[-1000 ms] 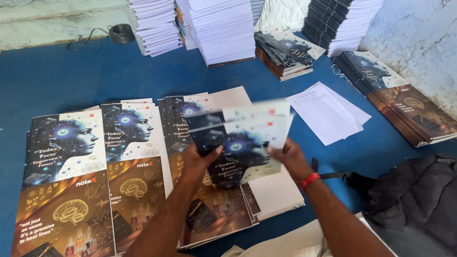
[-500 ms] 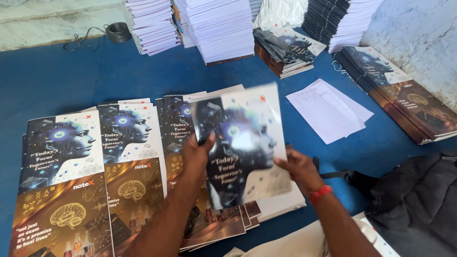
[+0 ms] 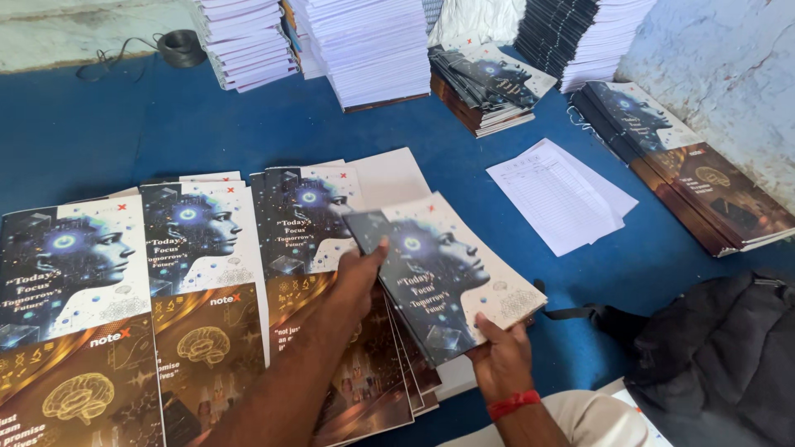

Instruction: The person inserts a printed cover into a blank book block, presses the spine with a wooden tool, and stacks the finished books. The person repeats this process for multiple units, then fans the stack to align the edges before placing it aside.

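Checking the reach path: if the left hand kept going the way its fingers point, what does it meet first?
The left hand, gripping the folded cover, points up and right. Past that cover, probably the loose white sheets on the blue floor, though depth is unclear.

No packages, signs or screens show; the only printed things are notebook covers and sheets spread over the blue floor.

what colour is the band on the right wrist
Red, a thin band on the right wrist; the head view shows it clearly.
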